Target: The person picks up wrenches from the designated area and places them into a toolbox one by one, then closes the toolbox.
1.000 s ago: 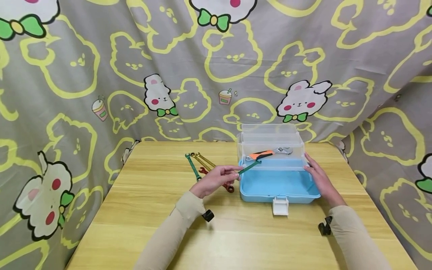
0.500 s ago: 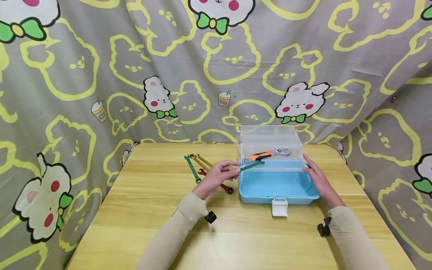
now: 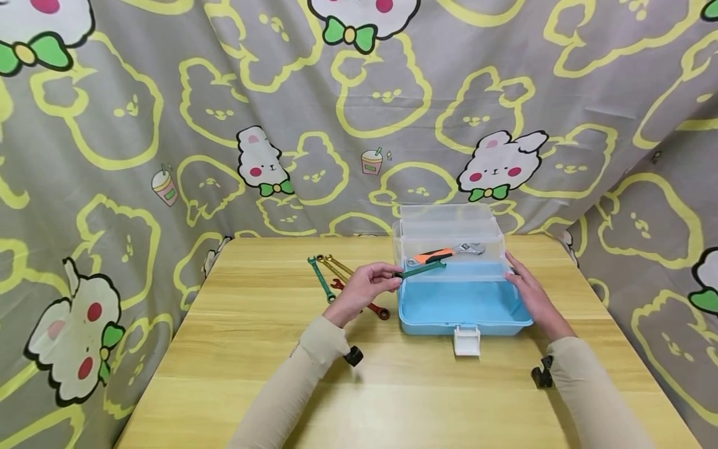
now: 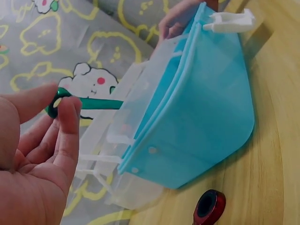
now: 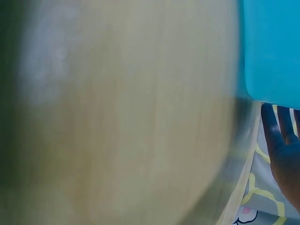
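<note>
My left hand (image 3: 366, 288) pinches a green combination wrench (image 3: 424, 269) by its ring end (image 4: 50, 107), between thumb and fingertips. The wrench's open end points right, over the left part of an opened blue toolbox (image 3: 429, 328). Raised behind its base is a translucent tray (image 3: 449, 234), where an adjustable wrench (image 3: 434, 255) with an orange and black handle lies. Against the toolbox's right side rests my right hand (image 3: 535, 304), its fingers extended along the wall. In the right wrist view those fingers (image 5: 271, 124) appear beside the blue wall.
Left of the toolbox lie another green wrench (image 3: 321, 279), gold wrenches (image 3: 339, 268) and a red wrench (image 3: 378, 311), partly behind my left hand. A white latch (image 3: 467, 342) hangs at the toolbox front. A patterned curtain (image 3: 314, 93) rises behind the wooden table (image 3: 235, 355).
My left hand has moved slightly right and up with the green wrench, whose open end now reaches farther over the tray. The right hand stays against the toolbox.
</note>
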A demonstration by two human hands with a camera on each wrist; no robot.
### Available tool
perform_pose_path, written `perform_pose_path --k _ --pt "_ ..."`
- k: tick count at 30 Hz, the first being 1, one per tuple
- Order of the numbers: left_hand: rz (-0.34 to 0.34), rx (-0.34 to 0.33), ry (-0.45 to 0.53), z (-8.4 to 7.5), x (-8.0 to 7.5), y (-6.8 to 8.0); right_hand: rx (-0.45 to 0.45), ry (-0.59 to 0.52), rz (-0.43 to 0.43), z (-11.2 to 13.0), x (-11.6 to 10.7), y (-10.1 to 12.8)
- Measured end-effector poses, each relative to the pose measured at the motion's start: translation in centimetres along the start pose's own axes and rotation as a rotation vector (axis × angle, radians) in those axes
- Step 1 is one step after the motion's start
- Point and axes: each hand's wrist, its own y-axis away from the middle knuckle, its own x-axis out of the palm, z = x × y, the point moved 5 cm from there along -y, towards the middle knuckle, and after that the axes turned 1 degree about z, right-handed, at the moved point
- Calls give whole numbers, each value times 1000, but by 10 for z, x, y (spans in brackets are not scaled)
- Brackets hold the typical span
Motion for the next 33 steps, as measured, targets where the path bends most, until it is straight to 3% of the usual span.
perform_pose_path --k 9,15,22,33 --pt "-55 1 -27 -4 5 -8 -4 -15 5 0 -1 -1" --pt "-91 14 -172 -9 8 -13 -15 -19 3 -1 0 -1" --pt "-100 100 -406 -16 12 -22 -16 -17 5 1 -3 -5" --pt "-151 118 -524 -14 22 -29 10 -5 15 1 -1 -2"
